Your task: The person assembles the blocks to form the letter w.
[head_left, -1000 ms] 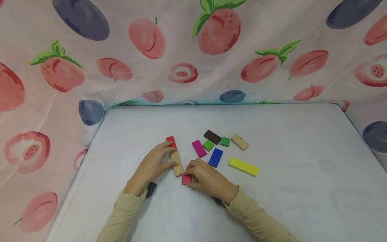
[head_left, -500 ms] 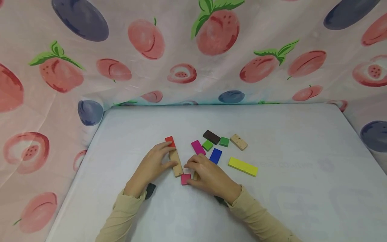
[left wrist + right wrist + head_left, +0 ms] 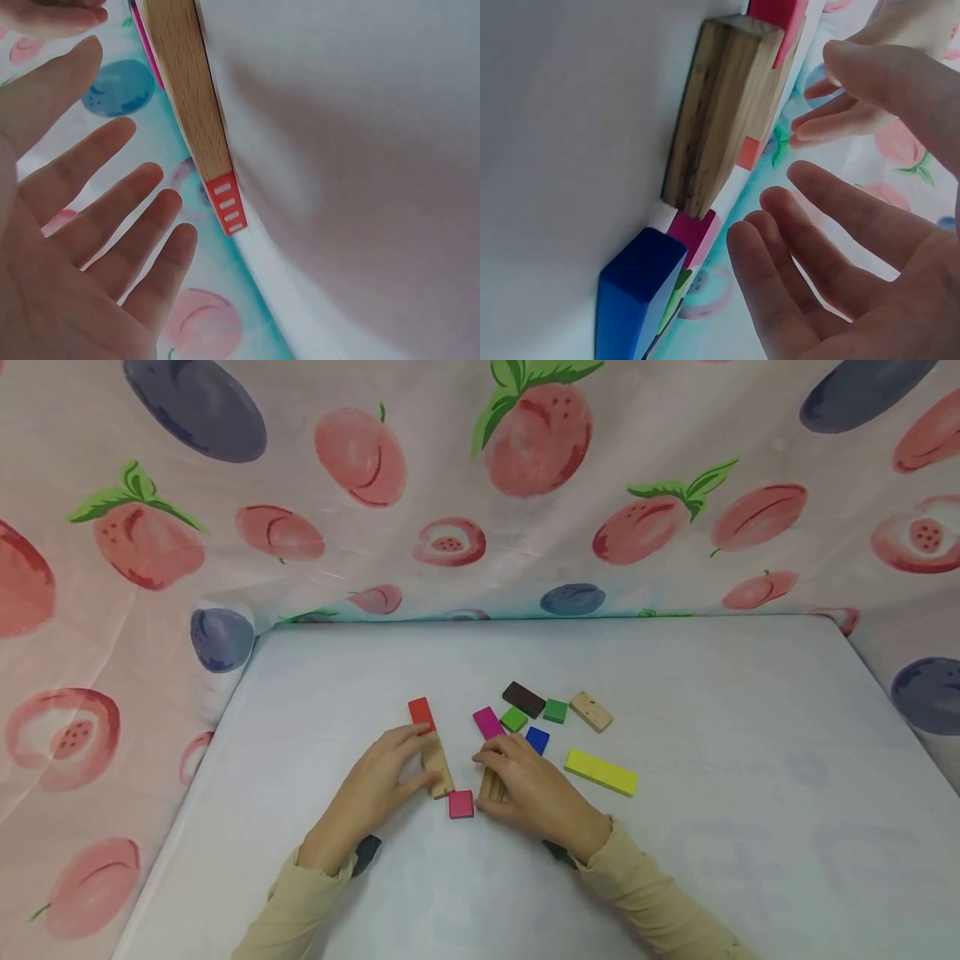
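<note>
Fingers extended and grip empty, a person's left hand [image 3: 370,789] spreads beside a long pale wooden block [image 3: 189,90] abutting a red rectangular block [image 3: 422,713]; the right hand [image 3: 538,792], grip equally unclosed, is just beside a streaky brown wooden block [image 3: 724,112] on a white worktop [image 3: 720,693].

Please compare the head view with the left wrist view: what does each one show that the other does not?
Only the head view shows the yellow block, the blue block, the dark brown block and the speckled wooden block.

Only the left wrist view shows the palm side of the left hand and a row of pale bars on the red block.

Both show that hand, the red block, the long wooden block at its end, and the fruit-patterned cloth.
</note>
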`<action>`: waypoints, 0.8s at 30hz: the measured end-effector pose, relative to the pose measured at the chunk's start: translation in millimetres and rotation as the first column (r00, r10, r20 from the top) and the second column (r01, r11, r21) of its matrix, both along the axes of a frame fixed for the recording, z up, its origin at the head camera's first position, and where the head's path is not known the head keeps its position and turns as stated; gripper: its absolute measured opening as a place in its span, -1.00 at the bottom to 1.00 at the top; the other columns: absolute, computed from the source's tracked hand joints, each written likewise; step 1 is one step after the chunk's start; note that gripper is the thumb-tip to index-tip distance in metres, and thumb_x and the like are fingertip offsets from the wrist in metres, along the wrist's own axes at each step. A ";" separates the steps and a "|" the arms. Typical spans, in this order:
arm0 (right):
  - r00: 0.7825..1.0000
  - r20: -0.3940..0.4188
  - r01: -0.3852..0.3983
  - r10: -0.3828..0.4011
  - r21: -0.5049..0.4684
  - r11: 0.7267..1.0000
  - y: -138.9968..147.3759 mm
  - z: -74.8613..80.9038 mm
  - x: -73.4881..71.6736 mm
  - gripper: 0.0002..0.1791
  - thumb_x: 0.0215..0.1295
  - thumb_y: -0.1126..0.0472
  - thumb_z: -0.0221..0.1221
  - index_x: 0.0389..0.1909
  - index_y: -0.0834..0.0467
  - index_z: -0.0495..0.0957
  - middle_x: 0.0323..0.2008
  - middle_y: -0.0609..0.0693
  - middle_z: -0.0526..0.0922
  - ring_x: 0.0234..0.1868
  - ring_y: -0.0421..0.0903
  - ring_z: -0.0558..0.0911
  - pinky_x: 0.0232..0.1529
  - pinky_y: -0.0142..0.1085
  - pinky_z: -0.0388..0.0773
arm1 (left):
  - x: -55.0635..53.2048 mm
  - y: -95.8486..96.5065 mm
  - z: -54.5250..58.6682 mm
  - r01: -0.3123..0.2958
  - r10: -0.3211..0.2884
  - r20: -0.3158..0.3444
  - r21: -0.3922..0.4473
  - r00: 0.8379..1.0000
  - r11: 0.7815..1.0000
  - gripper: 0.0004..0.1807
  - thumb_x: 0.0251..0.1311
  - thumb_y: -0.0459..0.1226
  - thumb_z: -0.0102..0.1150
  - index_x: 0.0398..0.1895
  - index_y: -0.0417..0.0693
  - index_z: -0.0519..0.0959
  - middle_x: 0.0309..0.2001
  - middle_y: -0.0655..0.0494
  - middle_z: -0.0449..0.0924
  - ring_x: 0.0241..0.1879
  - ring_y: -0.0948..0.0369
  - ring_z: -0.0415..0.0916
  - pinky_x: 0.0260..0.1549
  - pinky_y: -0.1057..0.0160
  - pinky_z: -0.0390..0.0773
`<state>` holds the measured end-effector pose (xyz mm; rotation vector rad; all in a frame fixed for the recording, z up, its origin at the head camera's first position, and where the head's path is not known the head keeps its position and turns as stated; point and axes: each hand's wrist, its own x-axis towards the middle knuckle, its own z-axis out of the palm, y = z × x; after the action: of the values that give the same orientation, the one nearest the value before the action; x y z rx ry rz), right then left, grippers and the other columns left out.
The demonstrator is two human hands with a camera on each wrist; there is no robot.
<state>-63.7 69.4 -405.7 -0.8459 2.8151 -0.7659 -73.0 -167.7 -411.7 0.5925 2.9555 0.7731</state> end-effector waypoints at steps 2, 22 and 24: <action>1.000 0.003 0.010 -0.010 0.003 1.000 1.7 -0.8 0.1 -0.48 0.14 0.07 0.43 0.09 0.20 0.61 0.07 0.04 0.54 0.13 -0.07 0.45 0.07 -0.25 0.64 | 3.5 1.3 0.0 0.013 -0.013 -0.005 0.010 1.000 1.000 -0.42 0.07 -0.13 0.48 0.19 -0.06 0.59 0.29 0.05 0.48 0.32 0.06 0.38 0.28 0.01 0.46; 1.000 0.012 0.022 -0.023 0.052 0.998 11.0 -5.9 1.3 -0.38 0.07 0.00 0.48 0.13 0.19 0.59 0.13 0.06 0.53 0.18 -0.04 0.44 0.16 -0.18 0.60 | 24.8 11.5 -5.6 0.167 -0.166 -0.042 0.030 0.985 0.985 -0.62 0.09 -0.13 0.47 0.00 0.05 0.69 0.20 0.13 0.54 0.21 0.17 0.49 0.15 0.14 0.58; 1.000 0.010 0.016 -0.016 0.058 0.998 11.5 -5.8 1.3 -0.39 0.08 0.00 0.48 0.12 0.18 0.60 0.11 0.05 0.54 0.17 -0.05 0.46 0.15 -0.19 0.60 | 25.1 12.0 -6.6 0.176 -0.175 -0.041 0.024 0.984 0.984 -0.61 0.09 -0.12 0.47 0.00 0.05 0.69 0.19 0.12 0.54 0.20 0.18 0.49 0.15 0.14 0.58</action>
<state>-62.4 80.9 -411.5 -0.8090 2.8232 -0.6855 -47.9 -155.7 -418.2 0.8661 2.8798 0.7939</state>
